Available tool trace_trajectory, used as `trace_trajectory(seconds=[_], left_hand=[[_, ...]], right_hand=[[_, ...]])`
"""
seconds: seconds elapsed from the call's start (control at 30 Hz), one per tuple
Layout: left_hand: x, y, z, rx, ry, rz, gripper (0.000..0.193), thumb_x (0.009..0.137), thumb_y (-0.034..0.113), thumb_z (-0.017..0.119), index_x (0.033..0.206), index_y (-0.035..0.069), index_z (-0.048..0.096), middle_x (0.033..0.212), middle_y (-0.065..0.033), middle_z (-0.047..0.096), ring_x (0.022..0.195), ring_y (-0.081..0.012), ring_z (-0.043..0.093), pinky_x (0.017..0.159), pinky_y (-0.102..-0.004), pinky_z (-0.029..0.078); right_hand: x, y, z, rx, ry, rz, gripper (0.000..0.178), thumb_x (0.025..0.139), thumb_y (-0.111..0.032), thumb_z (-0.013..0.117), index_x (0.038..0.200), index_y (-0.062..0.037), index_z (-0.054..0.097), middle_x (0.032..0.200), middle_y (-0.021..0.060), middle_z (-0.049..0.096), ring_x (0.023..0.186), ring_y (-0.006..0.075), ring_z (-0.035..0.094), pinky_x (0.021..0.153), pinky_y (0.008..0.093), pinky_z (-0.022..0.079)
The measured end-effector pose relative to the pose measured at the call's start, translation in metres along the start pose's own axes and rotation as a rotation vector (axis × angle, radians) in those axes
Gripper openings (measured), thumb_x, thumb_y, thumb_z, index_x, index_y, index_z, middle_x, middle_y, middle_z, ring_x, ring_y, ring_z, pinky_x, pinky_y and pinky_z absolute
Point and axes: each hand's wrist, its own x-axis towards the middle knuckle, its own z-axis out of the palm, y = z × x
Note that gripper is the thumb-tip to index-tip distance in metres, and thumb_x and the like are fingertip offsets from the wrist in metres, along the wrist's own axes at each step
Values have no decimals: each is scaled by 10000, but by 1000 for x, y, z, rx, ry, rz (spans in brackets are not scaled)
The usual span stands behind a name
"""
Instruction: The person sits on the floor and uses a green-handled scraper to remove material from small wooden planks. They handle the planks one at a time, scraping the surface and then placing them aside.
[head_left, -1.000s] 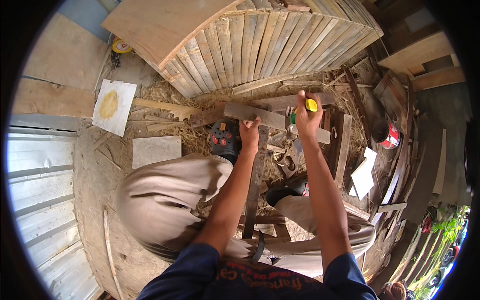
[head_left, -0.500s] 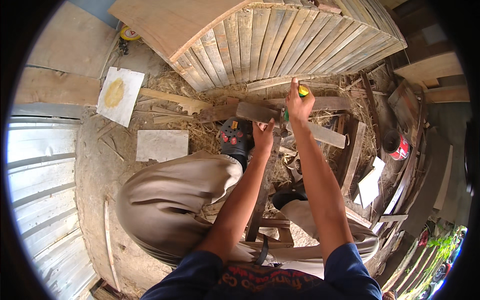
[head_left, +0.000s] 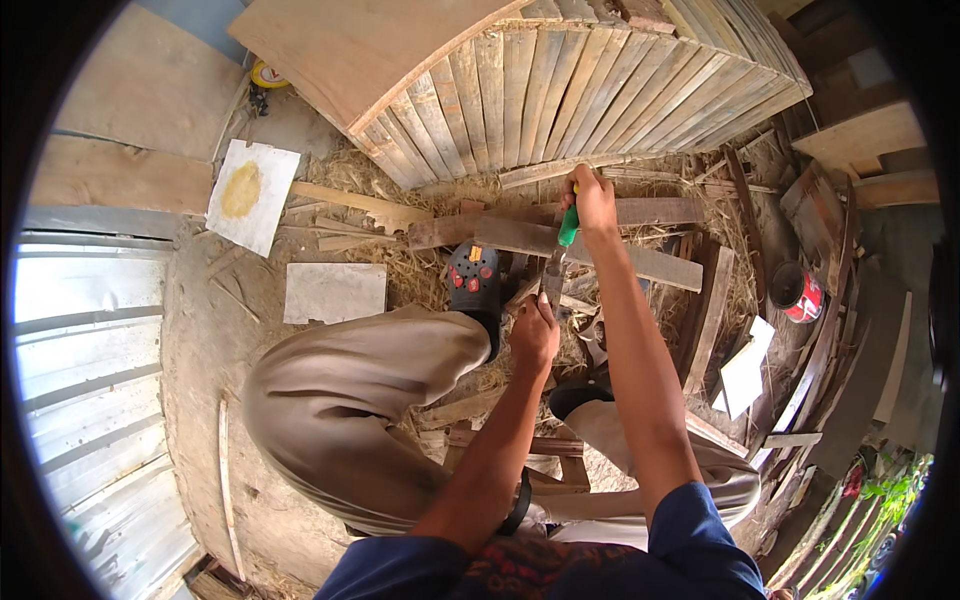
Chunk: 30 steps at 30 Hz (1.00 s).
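My right hand (head_left: 594, 205) is closed around the green handle (head_left: 568, 226) of a hand tool. A flat metal blade (head_left: 554, 268) runs from that handle toward me; its exact kind is unclear. My left hand (head_left: 535, 328) lies at the blade's near end, fingers closed on it and thumb along it. Beneath the tool, a grey-brown plank (head_left: 640, 262) lies slantwise, with a second brown board (head_left: 655, 210) just beyond it. My left foot, in a dark clog (head_left: 474, 280), is by the plank's left end.
A slatted wooden structure (head_left: 540, 95) stands ahead. Offcuts and straw cover the ground around the planks. Two pale sheets (head_left: 335, 292) (head_left: 265, 165) lie at left, beside corrugated metal (head_left: 90, 350). At right are a red can (head_left: 797, 292), a white piece (head_left: 742, 375) and stacked boards.
My left hand has left the plank's end and come nearer to me, onto the blade. My right hand has shifted slightly left, and the blade now shows. A long dark strip between my legs is no longer visible.
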Motion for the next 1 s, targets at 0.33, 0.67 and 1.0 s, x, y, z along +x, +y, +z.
trace_trajectory(seconds=[0.33, 0.67, 1.0], left_hand=[[-6, 11, -6, 18, -21, -57, 435, 1056, 368, 294, 1143, 33, 558, 1107, -262, 630, 979, -473, 625, 836, -561, 507], [-9, 9, 11, 39, -64, -2, 422, 1060, 383, 289, 1154, 65, 550, 1053, -253, 641, 936, -446, 653, 801, -536, 546], [-30, 26, 66, 68, -304, -2, 537, 1050, 429, 322, 1201, -20, 574, 1083, -297, 628, 998, -445, 637, 860, -515, 540]], right_hand=[[-19, 20, -3, 128, 103, -210, 376, 908, -203, 474, 580, -19, 459, 559, 73, 472, 501, 154, 419, 495, 321, 326], [-34, 29, -25, 152, 257, -169, 338, 893, -158, 478, 587, -15, 482, 553, 54, 481, 515, 140, 431, 502, 302, 327], [-42, 65, -147, 241, 278, -315, 450, 1011, -251, 440, 637, -3, 465, 625, 88, 483, 563, 159, 438, 541, 311, 365]])
